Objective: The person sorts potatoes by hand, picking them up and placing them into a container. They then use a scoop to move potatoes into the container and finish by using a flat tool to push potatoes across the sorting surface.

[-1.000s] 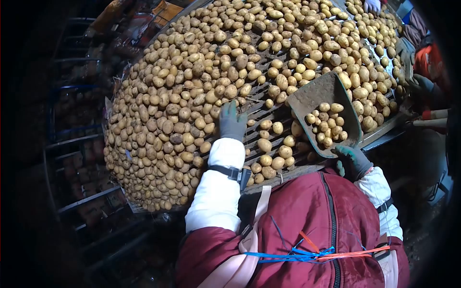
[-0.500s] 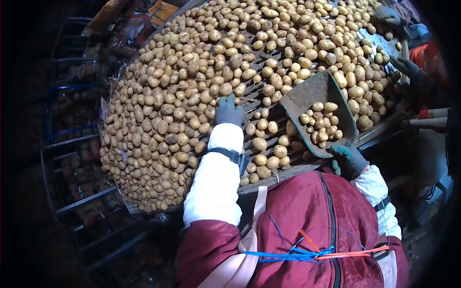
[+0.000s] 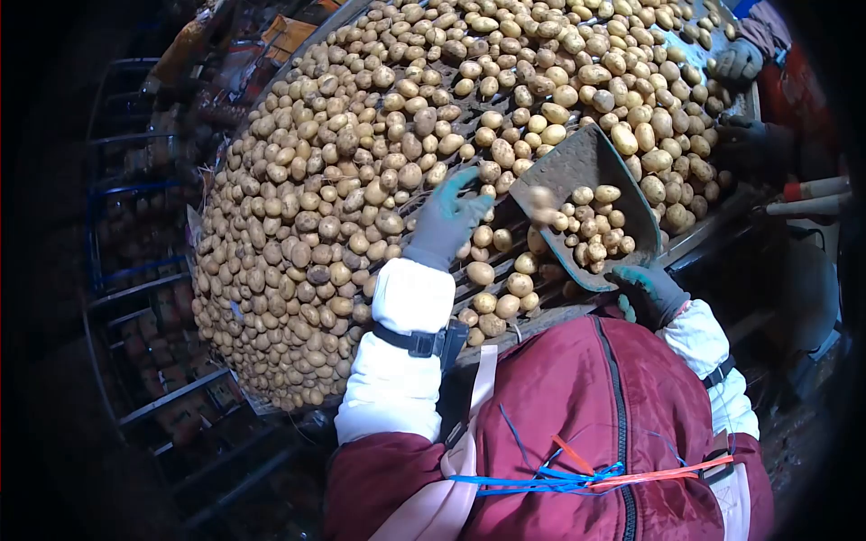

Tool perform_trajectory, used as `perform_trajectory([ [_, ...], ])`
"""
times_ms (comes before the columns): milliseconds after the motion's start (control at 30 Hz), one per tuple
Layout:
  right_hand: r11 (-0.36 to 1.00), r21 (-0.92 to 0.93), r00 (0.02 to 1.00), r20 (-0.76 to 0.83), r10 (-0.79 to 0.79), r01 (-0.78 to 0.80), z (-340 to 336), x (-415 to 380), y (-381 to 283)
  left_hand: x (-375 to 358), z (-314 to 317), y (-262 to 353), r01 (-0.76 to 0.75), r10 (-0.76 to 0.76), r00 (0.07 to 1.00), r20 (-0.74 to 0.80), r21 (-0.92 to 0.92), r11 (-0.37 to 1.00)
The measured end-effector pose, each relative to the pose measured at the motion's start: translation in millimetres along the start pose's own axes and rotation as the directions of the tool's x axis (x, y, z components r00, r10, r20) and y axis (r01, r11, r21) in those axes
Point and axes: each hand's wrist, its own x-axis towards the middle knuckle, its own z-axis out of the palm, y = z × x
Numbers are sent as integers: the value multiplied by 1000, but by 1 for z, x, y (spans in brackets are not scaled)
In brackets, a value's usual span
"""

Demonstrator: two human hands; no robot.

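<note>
One soil-smeared scoop (image 3: 591, 167) with a dark green rim slants over the slatted table (image 3: 462, 293), holding roughly twenty small, round, yellowish-brown potatoes (image 3: 595, 225), one blurred near its left edge. The gloved right hand (image 3: 648, 287) grips the scoop's near end; the gloved left hand (image 3: 469, 191), released with fingers spread, hovers above the slats. Two gloved co-worker's hands (image 3: 740, 61) show at right

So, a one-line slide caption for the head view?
Gloved left hand open over heaped potatoes, gloved right hand at the near edge of a scoop holding smaller potatoes.
</note>
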Motion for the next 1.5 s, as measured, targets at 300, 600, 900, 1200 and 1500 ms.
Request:
perform_trajectory([
  [300, 999, -28, 999, 27, -29, 30, -5, 2, -1, 19, 53, -79, 150, 25, 965, -261, 629, 763],
  [600, 1000, 16, 1000, 11, 16, -16, 4, -10, -9, 20, 21, 2, 130, -130, 991, 17, -254, 958],
  [900, 999, 43, 1000, 13, -23, 22, 2, -3, -2, 51, 39, -58, 208, -219, 953, -209, -73, 975],
  [1200, 997, 71, 1000, 13, -10, 9, -4, 1, 0, 69, -79, -66, 111, 267, 876, -401, 708, 698],
  [1500, 999, 52, 1000, -9, -13, 14, 2, 0, 0, 23, 10, -22, -115, 493, 867, -73, 933, 341],
])
